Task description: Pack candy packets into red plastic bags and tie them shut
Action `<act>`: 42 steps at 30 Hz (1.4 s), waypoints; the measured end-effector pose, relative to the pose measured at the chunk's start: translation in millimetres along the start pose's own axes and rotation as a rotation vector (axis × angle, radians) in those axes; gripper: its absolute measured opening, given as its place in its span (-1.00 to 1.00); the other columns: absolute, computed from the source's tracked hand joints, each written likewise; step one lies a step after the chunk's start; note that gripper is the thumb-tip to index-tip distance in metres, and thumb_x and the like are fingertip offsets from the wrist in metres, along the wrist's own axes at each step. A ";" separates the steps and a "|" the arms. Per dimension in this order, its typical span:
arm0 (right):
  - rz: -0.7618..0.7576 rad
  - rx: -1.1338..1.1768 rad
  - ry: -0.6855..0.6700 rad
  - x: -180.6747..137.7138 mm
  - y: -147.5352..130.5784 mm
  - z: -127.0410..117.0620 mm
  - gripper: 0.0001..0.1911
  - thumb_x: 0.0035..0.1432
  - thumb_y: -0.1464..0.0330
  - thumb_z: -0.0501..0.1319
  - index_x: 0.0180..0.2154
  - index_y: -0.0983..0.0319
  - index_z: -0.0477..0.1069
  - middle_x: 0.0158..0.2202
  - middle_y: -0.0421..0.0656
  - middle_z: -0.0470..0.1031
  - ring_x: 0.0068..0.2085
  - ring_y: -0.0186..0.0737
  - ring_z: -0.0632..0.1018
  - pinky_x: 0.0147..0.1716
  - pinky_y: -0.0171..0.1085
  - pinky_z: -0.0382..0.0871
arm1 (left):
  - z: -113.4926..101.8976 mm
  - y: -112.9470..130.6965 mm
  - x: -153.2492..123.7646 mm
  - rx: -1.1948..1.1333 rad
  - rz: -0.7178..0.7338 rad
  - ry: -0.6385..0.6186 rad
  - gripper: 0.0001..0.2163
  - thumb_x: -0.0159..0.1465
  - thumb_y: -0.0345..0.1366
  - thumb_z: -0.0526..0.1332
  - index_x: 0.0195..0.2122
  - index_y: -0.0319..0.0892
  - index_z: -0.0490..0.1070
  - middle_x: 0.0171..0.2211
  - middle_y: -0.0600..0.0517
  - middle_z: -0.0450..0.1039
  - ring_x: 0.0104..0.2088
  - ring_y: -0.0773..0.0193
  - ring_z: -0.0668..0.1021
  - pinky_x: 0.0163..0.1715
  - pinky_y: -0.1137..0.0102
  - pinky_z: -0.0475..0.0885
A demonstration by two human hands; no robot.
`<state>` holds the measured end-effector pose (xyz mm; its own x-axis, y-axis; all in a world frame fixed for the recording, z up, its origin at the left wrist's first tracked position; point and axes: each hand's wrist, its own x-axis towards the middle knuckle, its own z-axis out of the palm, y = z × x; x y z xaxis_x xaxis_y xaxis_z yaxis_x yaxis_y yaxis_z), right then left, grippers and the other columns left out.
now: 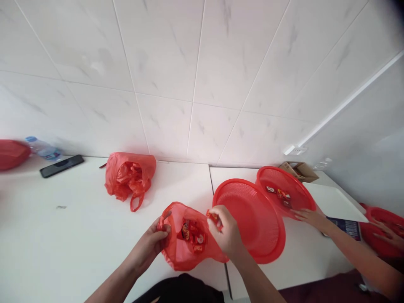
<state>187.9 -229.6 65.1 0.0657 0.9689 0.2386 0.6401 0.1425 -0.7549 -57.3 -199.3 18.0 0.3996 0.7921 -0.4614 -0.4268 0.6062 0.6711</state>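
Note:
My left hand grips the left rim of a red plastic bag lying at the front edge of the white table. Several small red wrapped candies show inside the bag. My right hand is closed at the bag's right rim, pinching one small red wrapped candy. Just right of that hand lies an empty red mesh basket.
A second red basket with a few candies lies behind; another person's hand touches it. A third red basket is at far right. A knotted red bag, a phone, a water bottle and a cardboard box stand further back.

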 end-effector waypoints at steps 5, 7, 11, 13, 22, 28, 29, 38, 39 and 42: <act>0.032 -0.204 -0.017 -15.5 3.6 2.4 -0.73 0.16 0.27 0.16 -0.08 0.14 0.34 -0.08 -0.09 0.42 -0.10 -0.15 0.49 -0.14 -0.22 0.39 | -2.9 3.1 -5.4 0.013 0.036 -0.037 -0.62 0.06 -0.47 0.27 -0.08 -0.08 0.39 -0.42 0.15 0.34 -0.46 0.41 0.39 -0.40 0.49 0.34; 0.100 -0.339 0.027 -22.4 15.6 0.8 -0.68 0.17 0.25 0.13 -0.02 0.15 0.32 -0.06 -0.06 0.40 -0.06 -0.09 0.48 -0.17 -0.19 0.40 | -5.1 5.3 -7.4 0.017 0.052 -0.031 -0.55 0.05 -0.48 0.26 0.00 -0.06 0.36 -0.43 0.16 0.33 -0.47 0.41 0.38 -0.40 0.49 0.34; 0.259 -0.510 -0.064 -45.8 32.7 -0.1 -0.54 0.13 0.12 0.15 0.01 0.21 0.29 -0.10 -0.02 0.42 -0.12 -0.03 0.51 -0.33 -0.21 0.36 | -10.0 8.3 -9.4 0.031 0.077 -0.005 -0.51 0.06 -0.49 0.25 0.05 -0.06 0.32 -0.41 0.15 0.32 -0.46 0.42 0.37 -0.39 0.50 0.33; 0.336 -0.537 -0.145 -56.0 37.9 2.5 -0.58 0.10 0.09 0.16 -0.09 0.22 0.33 -0.16 -0.03 0.45 -0.18 -0.05 0.52 -0.39 -0.24 0.29 | -11.3 8.8 -9.6 0.040 0.085 -0.001 -0.50 0.07 -0.48 0.24 0.07 -0.06 0.31 -0.41 0.15 0.31 -0.46 0.43 0.37 -0.39 0.51 0.32; 0.390 0.096 -0.250 -21.0 -11.5 6.0 -0.75 0.21 0.29 0.02 -0.47 0.20 0.32 -0.47 -0.18 0.47 -0.42 -0.26 0.47 -0.42 -0.30 0.23 | -7.6 16.2 -13.6 0.101 0.088 0.022 -0.46 0.08 -0.46 0.24 0.12 -0.06 0.27 -0.39 0.15 0.31 -0.48 0.46 0.35 -0.43 0.52 0.29; 0.314 0.456 -0.285 -1.3 -51.8 -1.7 -0.73 0.22 0.17 0.07 -0.29 0.19 0.42 -0.55 -0.29 0.39 -0.62 -0.42 0.34 -0.57 -0.37 0.22 | -10.4 21.5 -25.8 0.128 0.150 0.008 -0.45 0.09 -0.45 0.21 0.15 -0.06 0.23 -0.40 0.14 0.31 -0.47 0.42 0.37 -0.42 0.49 0.28; 0.329 0.429 -0.243 -0.9 -48.5 -2.1 -0.74 0.22 0.18 0.08 -0.25 0.19 0.43 -0.57 -0.31 0.36 -0.62 -0.43 0.31 -0.58 -0.37 0.20 | -10.7 21.9 -27.7 0.140 0.153 0.004 -0.46 0.10 -0.45 0.20 0.14 -0.06 0.23 -0.40 0.14 0.31 -0.47 0.41 0.36 -0.42 0.48 0.28; 0.459 0.454 -0.017 -29.1 -19.9 -13.8 -0.56 0.16 0.08 0.14 -0.05 0.23 0.43 -0.52 -0.26 0.37 -0.53 -0.33 0.38 -0.47 -0.29 0.34 | 0.4 42.0 -43.5 0.387 0.254 -0.026 -0.47 0.07 -0.46 0.20 0.11 -0.05 0.31 -0.42 0.16 0.30 -0.44 0.37 0.35 -0.38 0.44 0.28; 0.463 0.462 0.027 -31.8 -18.1 -15.1 -0.56 0.15 0.08 0.15 -0.07 0.23 0.44 -0.51 -0.25 0.39 -0.51 -0.32 0.40 -0.44 -0.28 0.36 | 2.3 46.3 -45.3 0.422 0.264 -0.030 -0.45 0.08 -0.44 0.21 0.14 -0.04 0.28 -0.41 0.15 0.32 -0.42 0.36 0.36 -0.36 0.43 0.29; 0.474 0.414 0.011 -36.2 -10.3 -15.6 -0.64 0.13 0.09 0.16 -0.22 0.23 0.47 -0.50 -0.22 0.43 -0.47 -0.28 0.43 -0.39 -0.27 0.37 | 4.4 57.9 -49.3 0.566 0.266 -0.039 -0.53 0.11 -0.39 0.21 0.10 -0.09 0.35 -0.37 0.11 0.39 -0.36 0.30 0.42 -0.30 0.39 0.33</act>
<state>190.9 -269.3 73.8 0.2789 0.9441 -0.1759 0.1905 -0.2339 -0.9534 -98.2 -203.5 82.2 0.3727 0.9010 -0.2222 -0.0240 0.2488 0.9683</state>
